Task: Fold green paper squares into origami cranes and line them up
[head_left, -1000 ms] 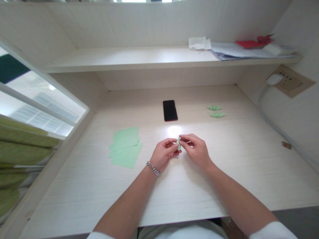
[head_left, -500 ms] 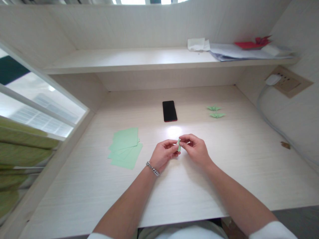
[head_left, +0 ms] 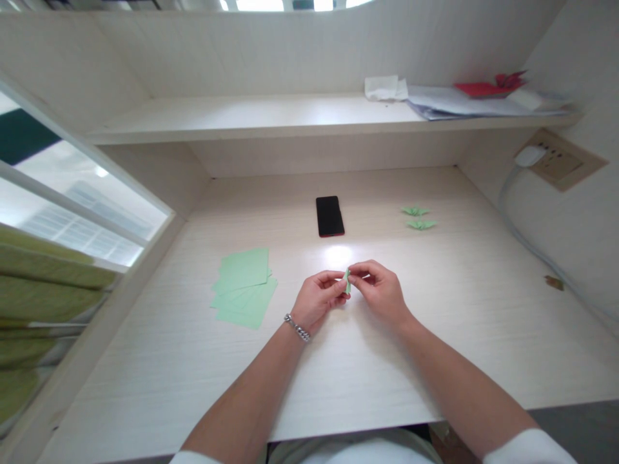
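Between my two hands, above the desk's middle, is a small folded piece of green paper (head_left: pixel 348 282). My left hand (head_left: pixel 319 299), with a chain bracelet on its wrist, pinches it from the left between thumb and fingers. From the right, my right hand (head_left: pixel 380 289) grips its upper part with thumb and forefinger. The fingers partly cover the paper, so its full shape is hidden. Left of my hands lies a fanned stack of green paper sheets (head_left: pixel 244 277). Two folded green paper cranes (head_left: pixel 420 225) rest at the back right.
A black phone (head_left: pixel 329 216) lies beyond my hands on the pale desk (head_left: pixel 169 361). Papers (head_left: pixel 449 103) and a red folded paper figure (head_left: pixel 510 80) sit on the shelf (head_left: pixel 242 111). At right, a cable (head_left: pixel 507 212) runs from the wall socket (head_left: pixel 561 158).
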